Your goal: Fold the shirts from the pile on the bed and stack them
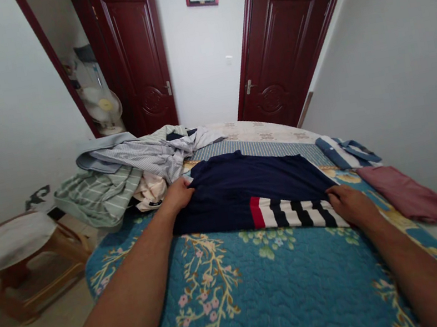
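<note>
Pinching the navy garment at its opposite sides, the left hand and right hand hold it on the floral quilt, between the quilt's left and right edges.

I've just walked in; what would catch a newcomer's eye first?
Probably the navy garment with its bold striped panel, mid-picture, held at either side by the left fingers and the right fingers. Next, perhaps, the rumpled clothes heap to its left, and the flowered teal cover spread across the foreground.
</note>
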The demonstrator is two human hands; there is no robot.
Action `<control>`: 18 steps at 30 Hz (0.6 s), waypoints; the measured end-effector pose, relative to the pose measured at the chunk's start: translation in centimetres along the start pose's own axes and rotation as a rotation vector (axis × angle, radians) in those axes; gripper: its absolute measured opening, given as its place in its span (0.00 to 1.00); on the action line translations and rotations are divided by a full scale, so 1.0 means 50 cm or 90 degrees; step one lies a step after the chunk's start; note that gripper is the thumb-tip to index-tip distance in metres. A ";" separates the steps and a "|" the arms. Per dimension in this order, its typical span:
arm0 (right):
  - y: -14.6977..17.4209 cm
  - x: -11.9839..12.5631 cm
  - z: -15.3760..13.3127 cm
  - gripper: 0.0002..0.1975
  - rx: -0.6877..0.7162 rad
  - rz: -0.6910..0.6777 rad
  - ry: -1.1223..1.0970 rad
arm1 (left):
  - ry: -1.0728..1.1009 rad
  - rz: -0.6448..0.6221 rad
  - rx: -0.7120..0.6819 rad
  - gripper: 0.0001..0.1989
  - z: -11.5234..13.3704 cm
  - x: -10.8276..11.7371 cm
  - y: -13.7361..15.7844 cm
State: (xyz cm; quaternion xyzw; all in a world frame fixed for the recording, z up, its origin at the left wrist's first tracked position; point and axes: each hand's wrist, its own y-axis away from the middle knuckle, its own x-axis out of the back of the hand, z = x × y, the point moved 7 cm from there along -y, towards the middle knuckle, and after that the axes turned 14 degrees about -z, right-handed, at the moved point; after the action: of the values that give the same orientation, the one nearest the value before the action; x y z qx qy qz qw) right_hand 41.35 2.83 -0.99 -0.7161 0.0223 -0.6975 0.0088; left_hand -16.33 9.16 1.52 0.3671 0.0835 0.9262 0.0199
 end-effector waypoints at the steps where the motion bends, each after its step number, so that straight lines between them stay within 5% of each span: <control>1: 0.001 0.001 0.000 0.19 -0.005 -0.001 0.001 | -0.015 0.009 0.011 0.10 -0.009 0.011 -0.003; 11: 0.001 0.006 -0.008 0.19 -0.018 -0.004 0.004 | -0.206 0.002 -0.039 0.19 0.003 0.007 0.010; 18: 0.011 0.034 -0.019 0.20 -0.114 -0.016 0.012 | -0.308 0.042 0.032 0.19 0.006 0.026 0.018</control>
State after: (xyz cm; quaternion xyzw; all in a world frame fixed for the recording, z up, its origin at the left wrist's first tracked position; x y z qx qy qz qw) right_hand 40.43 2.21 0.71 -0.7076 0.0757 -0.6996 -0.0646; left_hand -17.05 8.45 2.75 0.5808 0.0875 0.8093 -0.0003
